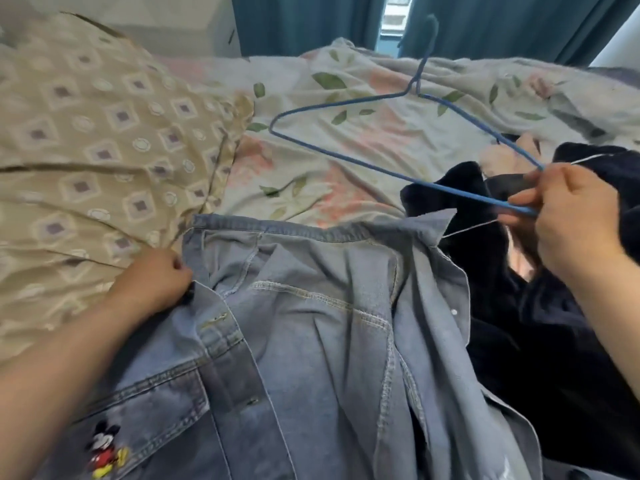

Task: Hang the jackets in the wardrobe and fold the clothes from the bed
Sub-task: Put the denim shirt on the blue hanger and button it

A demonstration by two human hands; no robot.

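A light blue denim jacket (311, 323) lies opened out on the bed in front of me, with a cartoon mouse patch near its lower left. My left hand (156, 282) grips the jacket's left front edge near the collar. My right hand (568, 216) pinches one corner of a blue wire hanger (346, 157) and holds it in the air above the bed, hook pointing away. A dark navy garment (519, 306) lies to the right of the jacket, partly under my right hand.
A beige patterned cloth (86, 150) covers the left of the bed. The floral bedsheet (363, 133) shows beyond the jacket. Teal curtains (304, 22) hang behind the bed, with a strip of window between them.
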